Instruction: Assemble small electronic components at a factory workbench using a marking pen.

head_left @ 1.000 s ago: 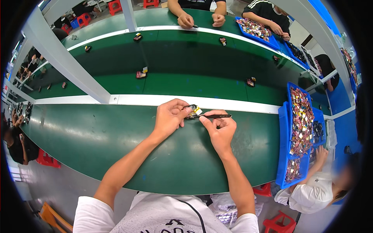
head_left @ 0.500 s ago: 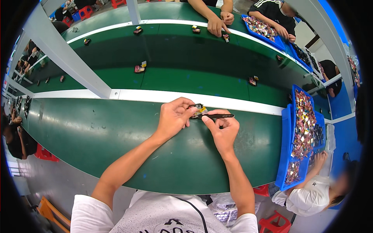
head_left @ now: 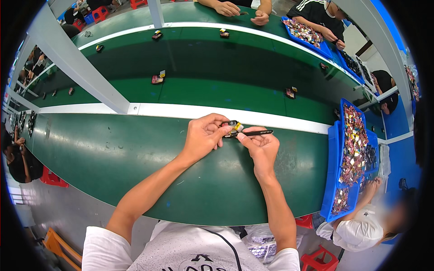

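Over the green work table, my left hand (head_left: 202, 137) pinches a small black electronic housing (head_left: 232, 123) between thumb and fingers. A pinkish part shows inside it, and a yellow-and-white tab (head_left: 239, 128) sticks out on its right side. My right hand (head_left: 261, 152) grips slim black tweezers (head_left: 259, 133) like a pen, lying nearly level. Their tip reaches the lower edge of the housing, close to my left fingertips. My fingers cover part of the housing and the tweezers' tip.
Beyond a white rail (head_left: 181, 111) runs a green conveyor belt (head_left: 217, 58) carrying several small assemblies (head_left: 157, 80). Blue bins (head_left: 332, 176) of pinkish small parts stand at the right table end. A white post (head_left: 83, 61) rises at left. Co-workers sit opposite and at right.
The assemblies on the belt have shifted slightly left. The co-worker opposite has drawn both hands back from the belt, a small piece in one. My hands have barely moved.
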The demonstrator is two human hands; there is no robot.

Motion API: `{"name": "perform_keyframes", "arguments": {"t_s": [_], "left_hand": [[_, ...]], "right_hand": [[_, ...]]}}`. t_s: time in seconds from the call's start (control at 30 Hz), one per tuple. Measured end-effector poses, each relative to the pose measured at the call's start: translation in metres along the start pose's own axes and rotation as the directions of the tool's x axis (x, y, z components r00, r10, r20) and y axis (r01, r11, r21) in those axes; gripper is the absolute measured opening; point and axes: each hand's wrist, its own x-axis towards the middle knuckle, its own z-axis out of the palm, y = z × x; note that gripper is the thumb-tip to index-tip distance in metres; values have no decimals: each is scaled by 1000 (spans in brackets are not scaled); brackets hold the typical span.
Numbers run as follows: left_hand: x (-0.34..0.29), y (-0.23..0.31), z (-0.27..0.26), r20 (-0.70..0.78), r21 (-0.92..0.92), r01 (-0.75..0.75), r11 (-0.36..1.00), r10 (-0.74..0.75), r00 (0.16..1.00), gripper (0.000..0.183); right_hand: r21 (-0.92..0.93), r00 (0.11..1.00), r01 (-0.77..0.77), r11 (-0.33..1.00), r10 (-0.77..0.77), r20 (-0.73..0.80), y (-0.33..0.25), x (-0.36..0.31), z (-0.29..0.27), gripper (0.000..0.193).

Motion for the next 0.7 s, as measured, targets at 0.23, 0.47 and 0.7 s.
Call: {"name": "perform_keyframes", "arguments": {"t_s": [0.23, 0.47, 0.7], "left_hand": [[-1, 2, 2, -9, 17, -17, 1000, 18, 1000, 19], [0, -1, 1, -5, -18, -26, 1000, 26, 1000, 22], [7, -1, -11, 133, -76, 71, 995, -60, 989, 26]], "right_hand": [[4, 1000, -15, 1000, 15, -15, -1, 1, 0, 17], [12, 1000, 25, 1000, -25, 12, 3, 2, -3, 17], [-101, 987, 154, 983, -148, 68, 2, 2, -7, 15]]}}
